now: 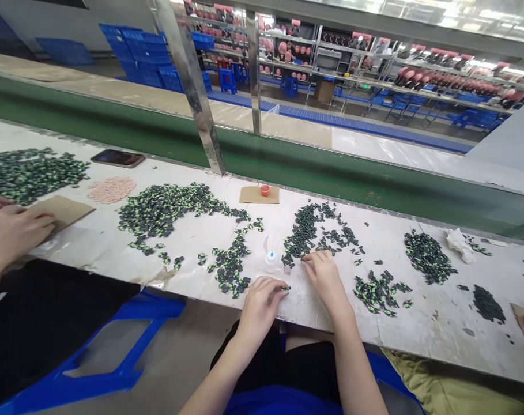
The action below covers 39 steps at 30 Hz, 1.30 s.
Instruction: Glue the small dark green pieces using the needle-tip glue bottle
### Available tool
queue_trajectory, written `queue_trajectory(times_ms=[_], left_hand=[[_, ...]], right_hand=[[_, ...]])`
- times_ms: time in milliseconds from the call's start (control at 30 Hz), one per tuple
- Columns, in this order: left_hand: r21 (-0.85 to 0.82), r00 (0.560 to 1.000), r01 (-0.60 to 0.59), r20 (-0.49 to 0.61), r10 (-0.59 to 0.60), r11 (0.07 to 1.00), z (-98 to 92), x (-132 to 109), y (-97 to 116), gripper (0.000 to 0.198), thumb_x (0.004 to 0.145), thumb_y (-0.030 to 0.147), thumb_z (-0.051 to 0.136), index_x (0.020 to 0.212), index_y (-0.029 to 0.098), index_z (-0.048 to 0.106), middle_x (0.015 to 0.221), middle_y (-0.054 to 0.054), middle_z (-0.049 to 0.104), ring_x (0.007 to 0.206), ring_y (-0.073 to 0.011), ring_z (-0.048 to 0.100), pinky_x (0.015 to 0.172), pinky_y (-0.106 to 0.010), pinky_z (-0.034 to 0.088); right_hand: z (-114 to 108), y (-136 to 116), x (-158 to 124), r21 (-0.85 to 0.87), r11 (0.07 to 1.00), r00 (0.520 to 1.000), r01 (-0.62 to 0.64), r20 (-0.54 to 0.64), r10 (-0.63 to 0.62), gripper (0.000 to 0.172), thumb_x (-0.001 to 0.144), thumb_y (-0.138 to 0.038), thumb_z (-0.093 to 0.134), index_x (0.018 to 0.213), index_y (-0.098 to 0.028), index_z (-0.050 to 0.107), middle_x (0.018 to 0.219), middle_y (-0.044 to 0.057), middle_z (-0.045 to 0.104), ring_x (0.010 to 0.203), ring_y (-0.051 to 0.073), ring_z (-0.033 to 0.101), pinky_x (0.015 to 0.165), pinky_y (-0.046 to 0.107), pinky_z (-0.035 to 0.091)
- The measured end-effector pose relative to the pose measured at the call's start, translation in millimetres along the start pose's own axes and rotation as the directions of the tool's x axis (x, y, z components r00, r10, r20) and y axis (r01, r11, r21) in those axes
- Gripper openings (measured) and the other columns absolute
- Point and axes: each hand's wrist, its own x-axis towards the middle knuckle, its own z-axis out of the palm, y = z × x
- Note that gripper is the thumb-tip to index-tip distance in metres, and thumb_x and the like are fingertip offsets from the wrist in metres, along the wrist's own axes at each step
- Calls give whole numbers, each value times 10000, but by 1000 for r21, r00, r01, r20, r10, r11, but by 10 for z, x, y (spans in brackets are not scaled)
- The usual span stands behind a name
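My left hand (262,297) is closed in a pinch on a small black-and-green part (286,287) above the white table. My right hand (324,275) reaches to the near edge of a heap of small dark pieces (304,229), its fingertips pinched together; what lies between them is too small to make out. Between and behind my hands stands a small white bottle with a blue tip (271,257). Left of my left hand lies a loose cluster of black-and-green parts (231,268). Similar parts form a small group (380,294) to the right of my right hand.
A red cap-like cup (265,190) sits on a cardboard piece (248,196) at the back. Large part heaps (166,207) spread left, near pink pieces (111,189) and a phone (118,158). A co-worker's hands (19,225) work at far left. A metal post (195,86) rises behind the table.
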Motion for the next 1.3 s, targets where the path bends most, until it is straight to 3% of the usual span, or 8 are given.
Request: queue_trajectory(times_ms=[167, 267, 367, 533, 700, 800, 1000, 1300], left_hand=[[-133, 996, 12, -86, -23, 991, -79, 38, 124, 92, 841, 202, 619, 876, 205, 703, 851, -38, 724, 813, -192, 673, 758, -312, 533], [-141, 988, -23, -156, 1, 990, -111, 79, 205, 102, 847, 214, 620, 881, 205, 716, 845, -41, 731, 815, -188, 677, 765, -306, 542], [-128, 979, -85, -193, 60, 988, -129, 120, 267, 122, 856, 193, 605, 896, 203, 720, 853, -47, 736, 822, -187, 677, 761, -306, 552], [-81, 963, -157, -236, 134, 984, -125, 152, 309, 148, 863, 175, 591, 918, 207, 724, 856, -56, 743, 816, -194, 679, 738, -321, 566], [-88, 961, -168, -238, 143, 982, -105, 142, 332, 139, 851, 161, 609, 912, 207, 726, 854, -54, 745, 804, -188, 680, 735, -314, 568], [-116, 963, -149, -241, 117, 982, -92, 132, 351, 136, 852, 166, 609, 901, 215, 727, 848, -49, 742, 807, -187, 680, 736, -313, 568], [-151, 970, -116, -230, 79, 982, -83, 120, 374, 116, 847, 180, 617, 874, 203, 727, 836, -52, 738, 817, -186, 675, 748, -311, 560], [-213, 982, -184, 11, 191, 960, -284, 262, 361, 127, 843, 179, 621, 887, 208, 737, 826, -64, 748, 803, -197, 670, 753, -337, 557]], right_hand=[[-180, -208, -129, 368, 923, 990, -112, -42, 137, 295, 895, -267, 515, 1160, -229, 640, 911, 65, 671, 831, 193, 595, 674, 303, 528], [-193, -358, -209, 571, 801, 972, -180, -19, 233, 201, 861, -311, 577, 973, -234, 724, 935, 61, 702, 875, 189, 642, 703, 289, 535], [-147, -475, -287, 708, 644, 913, -290, 1, 409, 159, 766, -342, 688, 838, -212, 746, 867, 55, 742, 808, 197, 683, 731, 313, 553], [-113, -615, -345, 769, 530, 840, -356, 15, 542, 186, 705, -364, 730, 786, -198, 752, 819, 60, 760, 730, 203, 696, 694, 328, 568], [-109, -677, -325, 816, 461, 839, -348, 52, 541, 180, 714, -367, 724, 784, -202, 739, 858, 59, 759, 851, 224, 701, 702, 322, 577], [-78, -673, -323, 844, 415, 838, -339, 71, 541, 173, 696, -359, 741, 758, -197, 735, 807, 47, 756, 799, 210, 704, 711, 327, 582], [-58, -635, -348, 856, 416, 844, -308, 44, 535, 155, 681, -335, 758, 706, -187, 717, 767, 50, 752, 745, 199, 707, 708, 322, 586], [-134, -549, -373, 793, 587, 928, -164, -78, 365, 56, 712, -232, 725, 672, -201, 703, 754, 48, 736, 734, 192, 702, 704, 326, 588]])
